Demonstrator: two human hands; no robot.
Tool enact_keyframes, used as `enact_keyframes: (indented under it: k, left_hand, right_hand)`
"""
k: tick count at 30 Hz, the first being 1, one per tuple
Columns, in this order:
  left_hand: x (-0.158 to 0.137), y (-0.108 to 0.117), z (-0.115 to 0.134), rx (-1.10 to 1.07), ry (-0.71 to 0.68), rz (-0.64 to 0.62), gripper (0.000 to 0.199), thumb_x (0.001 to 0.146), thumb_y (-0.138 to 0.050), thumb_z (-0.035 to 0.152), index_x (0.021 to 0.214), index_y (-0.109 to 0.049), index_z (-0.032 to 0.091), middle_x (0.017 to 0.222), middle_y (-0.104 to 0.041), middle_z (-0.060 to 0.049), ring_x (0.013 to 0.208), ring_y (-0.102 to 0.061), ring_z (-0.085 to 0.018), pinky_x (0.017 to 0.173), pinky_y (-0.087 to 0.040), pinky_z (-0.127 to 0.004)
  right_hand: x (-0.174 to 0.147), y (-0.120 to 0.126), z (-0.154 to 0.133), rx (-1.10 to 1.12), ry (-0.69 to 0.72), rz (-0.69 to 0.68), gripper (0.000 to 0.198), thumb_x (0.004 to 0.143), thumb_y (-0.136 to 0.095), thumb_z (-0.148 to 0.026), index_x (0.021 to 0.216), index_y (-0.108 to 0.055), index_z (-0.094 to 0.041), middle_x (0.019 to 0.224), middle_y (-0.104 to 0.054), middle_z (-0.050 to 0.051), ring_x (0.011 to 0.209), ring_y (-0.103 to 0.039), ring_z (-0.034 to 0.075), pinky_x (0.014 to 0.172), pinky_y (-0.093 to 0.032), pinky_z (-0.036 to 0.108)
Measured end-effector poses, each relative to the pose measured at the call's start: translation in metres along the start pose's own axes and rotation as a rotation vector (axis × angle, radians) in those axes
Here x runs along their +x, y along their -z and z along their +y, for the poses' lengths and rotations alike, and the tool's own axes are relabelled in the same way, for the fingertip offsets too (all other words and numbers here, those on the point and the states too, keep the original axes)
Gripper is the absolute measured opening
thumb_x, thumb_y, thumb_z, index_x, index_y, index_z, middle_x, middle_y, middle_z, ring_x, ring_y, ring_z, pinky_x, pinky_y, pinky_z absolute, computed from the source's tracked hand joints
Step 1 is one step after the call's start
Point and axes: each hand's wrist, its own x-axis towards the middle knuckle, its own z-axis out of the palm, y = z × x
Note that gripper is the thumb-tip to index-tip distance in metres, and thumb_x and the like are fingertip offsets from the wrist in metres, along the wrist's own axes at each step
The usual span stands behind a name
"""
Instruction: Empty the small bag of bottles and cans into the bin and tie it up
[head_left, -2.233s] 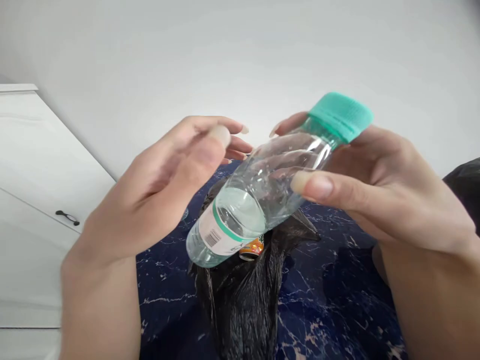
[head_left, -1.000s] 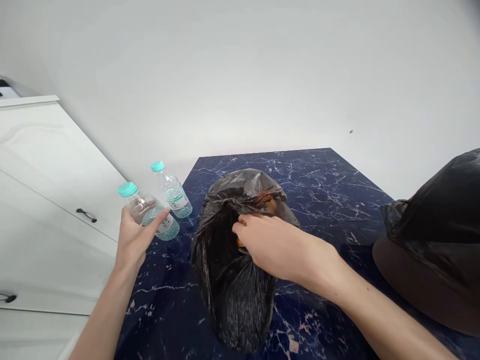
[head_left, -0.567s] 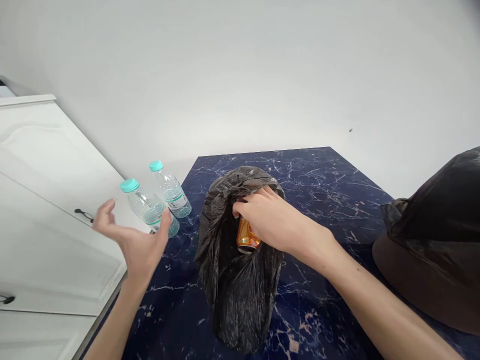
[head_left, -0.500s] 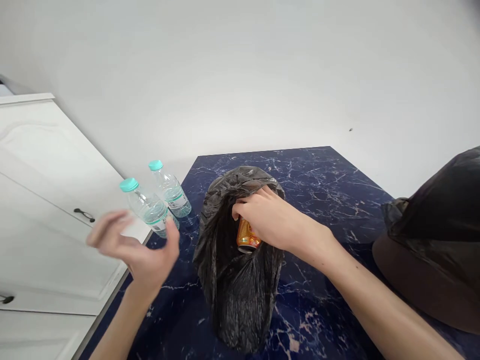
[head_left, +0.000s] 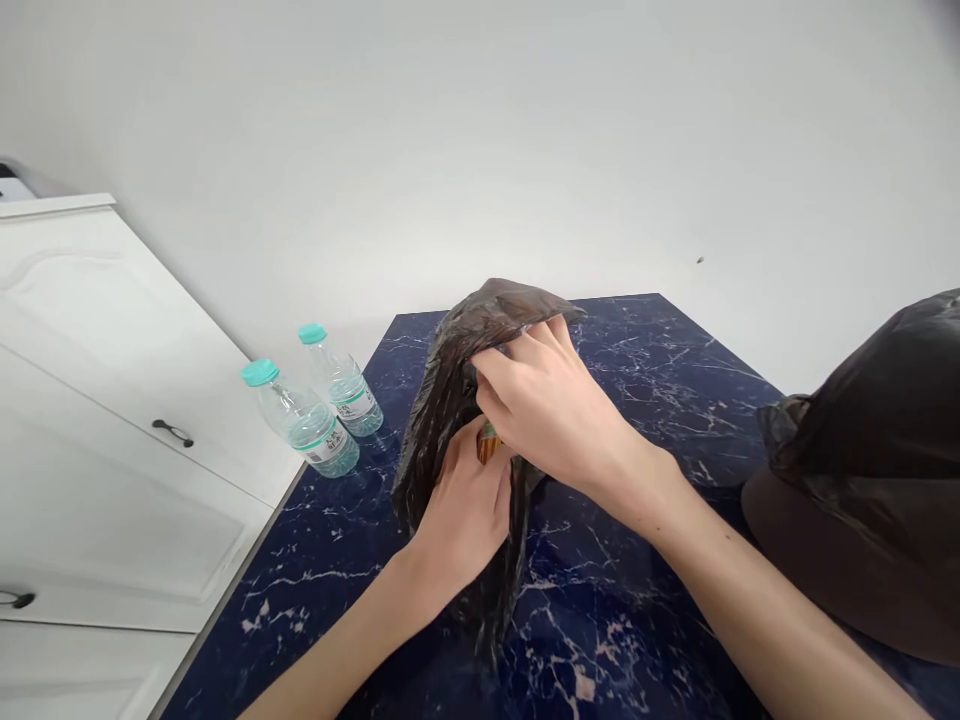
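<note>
A black plastic bag (head_left: 461, 390) lies on the dark blue marbled tabletop with its mouth towards me. My left hand (head_left: 465, 505) reaches into the mouth, its fingers curled around an orange drink can (head_left: 489, 443). Only a small part of the can shows between my hands. My right hand (head_left: 536, 385) is at the upper side of the mouth, with its fingertips hidden under the raised black film. Those fingers are bent and appear to grip the bag.
Two clear water bottles (head_left: 309, 425) with turquoise caps stand at the table's left side. A brown bin (head_left: 825, 560) lined with black plastic is at the right. A white cabinet (head_left: 112, 400) borders the left, and a pale wall rises behind.
My left hand has moved from beside the bottles into the bag's mouth, onto the can. My right hand has moved off the can and lifted the bag's upper edge.
</note>
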Motion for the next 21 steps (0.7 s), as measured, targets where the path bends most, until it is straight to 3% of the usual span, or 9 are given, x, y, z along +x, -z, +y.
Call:
enact_keyframes:
  k: [5,11,16,21]
  left_hand:
    - [0.01,-0.008,-0.004,-0.107,0.192,-0.026,0.039,0.108,-0.048,0.031,0.145,-0.05,0.018,0.157,-0.047,-0.026,0.134,-0.065,-0.043,0.104,-0.06,-0.062]
    - [0.01,-0.012,0.004,-0.218,0.313,-0.024,0.086,0.098,-0.068,0.046,0.161,-0.017,0.019,0.15,-0.055,-0.03,0.128,-0.071,-0.046,0.091,-0.065,-0.057]
    - [0.006,-0.012,0.004,-0.197,0.324,-0.057,0.091,0.094,-0.073,0.053,0.16,-0.018,0.023,0.149,-0.063,-0.025,0.131,-0.071,-0.044,0.099,-0.062,-0.057]
    - [0.001,-0.007,-0.001,-0.04,0.347,-0.135,0.089,0.095,-0.071,0.056,0.163,-0.027,0.019,0.131,-0.074,-0.025,0.118,-0.076,-0.047,0.091,-0.063,-0.06]
  right_hand:
    - [0.0,0.001,0.002,0.015,0.017,-0.056,0.043,0.101,-0.035,-0.003,0.111,-0.075,-0.014,0.099,-0.07,0.016,0.104,-0.058,0.034,0.098,-0.039,0.05]
    - [-0.002,0.001,0.011,0.081,0.069,-0.117,0.037,0.103,-0.039,-0.007,0.108,-0.075,-0.015,0.089,-0.069,0.01,0.089,-0.059,0.027,0.09,-0.039,0.045]
    - [-0.005,0.005,0.019,0.117,0.073,-0.174,0.034,0.104,-0.042,-0.007,0.104,-0.075,-0.014,0.092,-0.072,0.01,0.087,-0.061,0.024,0.093,-0.04,0.045]
    - [-0.005,0.008,0.025,0.134,0.053,-0.196,0.033,0.106,-0.042,-0.009,0.1,-0.073,-0.015,0.094,-0.073,0.009,0.086,-0.062,0.022,0.096,-0.041,0.045]
